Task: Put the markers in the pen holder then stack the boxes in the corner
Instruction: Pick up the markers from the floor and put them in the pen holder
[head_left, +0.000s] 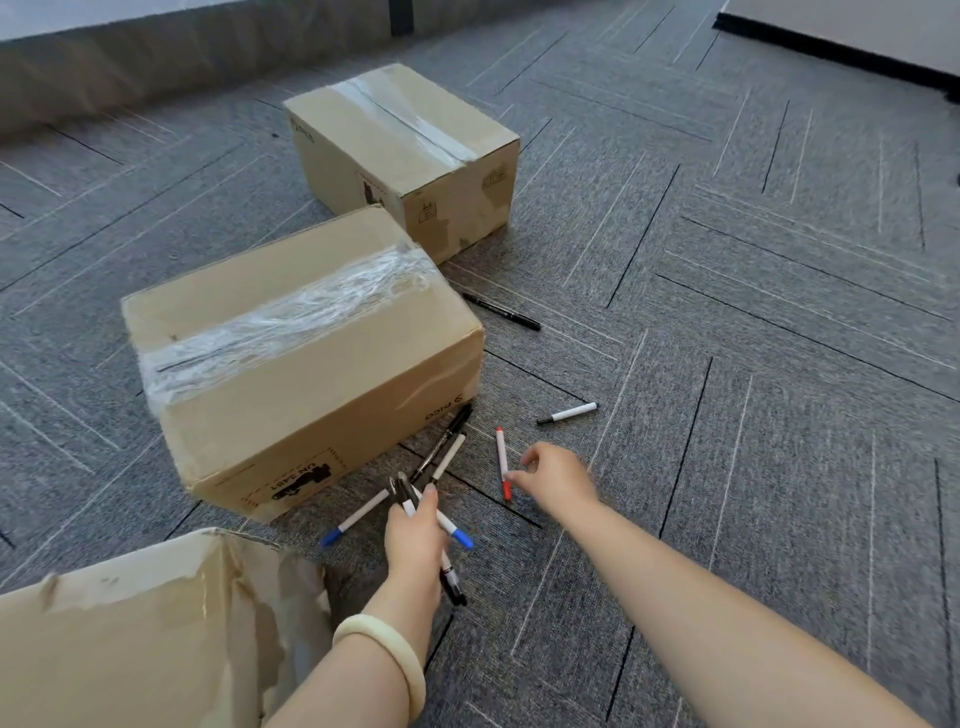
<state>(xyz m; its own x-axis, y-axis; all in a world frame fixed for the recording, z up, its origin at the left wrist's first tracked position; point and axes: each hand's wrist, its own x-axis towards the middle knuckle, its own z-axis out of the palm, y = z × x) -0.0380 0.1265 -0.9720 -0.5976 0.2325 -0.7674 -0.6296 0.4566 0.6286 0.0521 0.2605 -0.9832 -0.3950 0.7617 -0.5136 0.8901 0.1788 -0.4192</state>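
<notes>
My left hand (415, 535) grips a bundle of markers (451, 584) low in the middle. My right hand (553, 475) reaches over the carpet, its fingertips touching a red-capped white marker (502, 460). More markers lie loose: a blue-capped one (353, 519), two beside the near box (447, 447), a white one with a black cap (569, 413) and a black one (501, 312). Two taped cardboard boxes stand on the floor, one near (291, 364) and one farther back (400, 156). A torn third box (130, 634) sits at the lower left. No pen holder is in view.
Grey patterned carpet (753, 312) covers the floor. A wall base runs along the top left, and a dark-edged panel (831, 47) sits at the top right. A pale bangle (384, 654) circles my left wrist.
</notes>
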